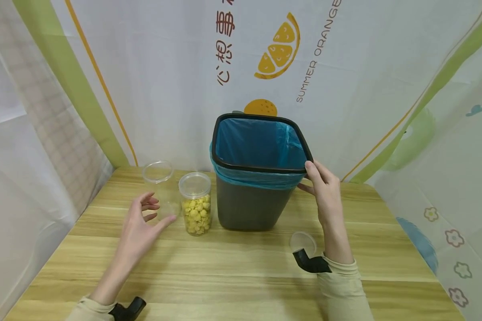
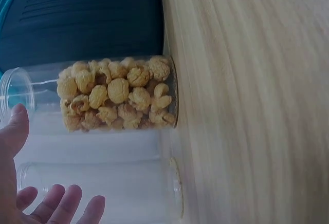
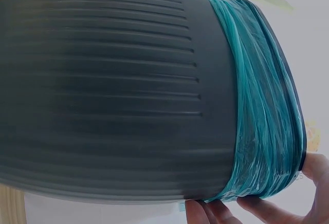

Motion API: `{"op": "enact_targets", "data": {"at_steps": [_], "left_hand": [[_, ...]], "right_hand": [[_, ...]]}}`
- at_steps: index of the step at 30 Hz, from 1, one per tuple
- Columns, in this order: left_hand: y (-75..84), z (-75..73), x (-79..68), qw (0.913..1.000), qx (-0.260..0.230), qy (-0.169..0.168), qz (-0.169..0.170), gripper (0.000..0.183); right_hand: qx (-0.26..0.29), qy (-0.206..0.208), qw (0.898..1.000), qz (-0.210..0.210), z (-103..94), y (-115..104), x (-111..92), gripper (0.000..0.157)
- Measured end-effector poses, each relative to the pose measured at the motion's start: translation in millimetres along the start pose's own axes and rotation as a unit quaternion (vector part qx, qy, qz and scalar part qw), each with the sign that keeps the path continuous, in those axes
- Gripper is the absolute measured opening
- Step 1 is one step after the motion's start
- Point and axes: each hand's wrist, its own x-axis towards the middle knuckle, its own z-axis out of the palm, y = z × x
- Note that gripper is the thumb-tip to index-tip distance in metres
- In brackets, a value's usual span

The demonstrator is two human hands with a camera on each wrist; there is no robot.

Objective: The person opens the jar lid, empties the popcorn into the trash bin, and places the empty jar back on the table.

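A dark grey trash bin (image 1: 250,205) stands at the back of the table, lined with a blue plastic bag (image 1: 245,142) folded over under its black rim. My right hand (image 1: 325,189) grips the bin's right side at the rim, thumb on top and fingers against the outside, as the right wrist view also shows. To the bin's left is a clear jar of popcorn (image 1: 197,214), about two-thirds full. Farther left stands an empty clear jar (image 1: 158,178) without a lid. My left hand (image 1: 144,225) is near both jars, fingers spread and thumb towards the popcorn jar, holding nothing.
A round clear lid (image 1: 302,243) lies on the wooden table (image 1: 224,276), close to the right forearm. Behind the bin hangs a white curtain (image 1: 164,80) with orange prints, and more curtain encloses both sides.
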Motion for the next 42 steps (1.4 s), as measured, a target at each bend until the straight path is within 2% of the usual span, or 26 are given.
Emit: {"op": "enact_targets", "data": {"at_steps": [10,23,34,42], "left_hand": [[8.6,18.2,1.2,0.9982,-0.006,-0.059,0.002,0.097],[12.5,39.2,13.7,0.995,-0.044,-0.088,-0.017,0.102],[9.3,53.9,19.4,0.9925,-0.05,-0.105,-0.039,0.111],[7.6,59.8,19.7,0.9915,-0.016,-0.116,-0.058,0.108]], "right_hand": [[0.0,-0.003,1.0,-0.003,0.3,0,1,0.048],[-0.004,-0.006,1.0,0.0,1.1,-2,3,0.049],[-0.006,-0.009,1.0,-0.001,-0.9,0,2,0.048],[-0.002,-0.006,1.0,0.0,-2.4,2,2,0.048]]}}
